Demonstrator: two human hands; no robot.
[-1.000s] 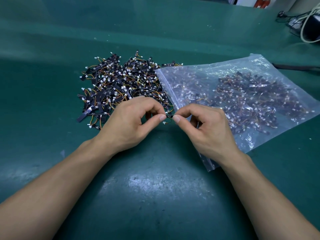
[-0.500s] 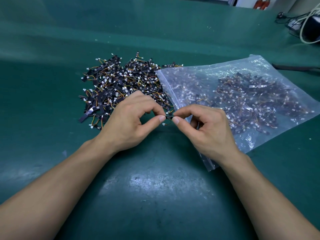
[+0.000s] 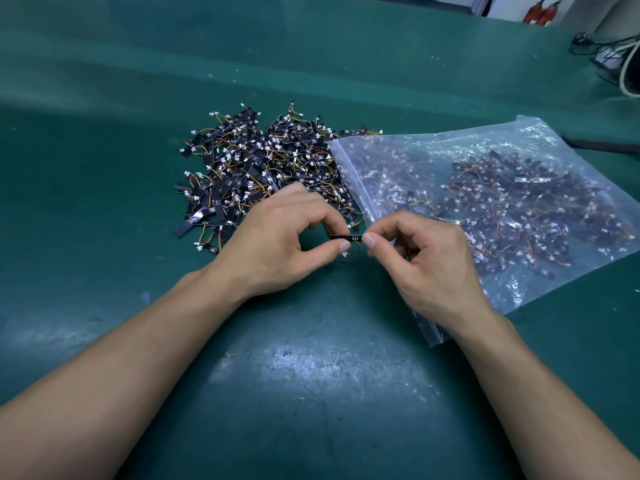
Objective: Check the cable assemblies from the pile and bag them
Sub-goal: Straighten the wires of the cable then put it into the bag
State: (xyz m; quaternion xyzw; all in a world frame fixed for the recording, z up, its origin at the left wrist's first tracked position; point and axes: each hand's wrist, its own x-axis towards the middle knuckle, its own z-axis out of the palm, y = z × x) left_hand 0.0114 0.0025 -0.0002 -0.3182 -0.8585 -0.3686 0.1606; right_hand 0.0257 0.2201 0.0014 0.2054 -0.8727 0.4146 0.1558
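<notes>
The cable assembly (image 3: 350, 238), a short black strip with a white connector hanging below it, is held between the pile (image 3: 263, 168) and the bag (image 3: 519, 202). The left hand (image 3: 280, 244) pinches one end and the right hand (image 3: 429, 261) pinches the other, thumb against forefinger. The grip has barely shifted over the last second. Judged status: inspection continues and this piece is not yet bagged.
</notes>
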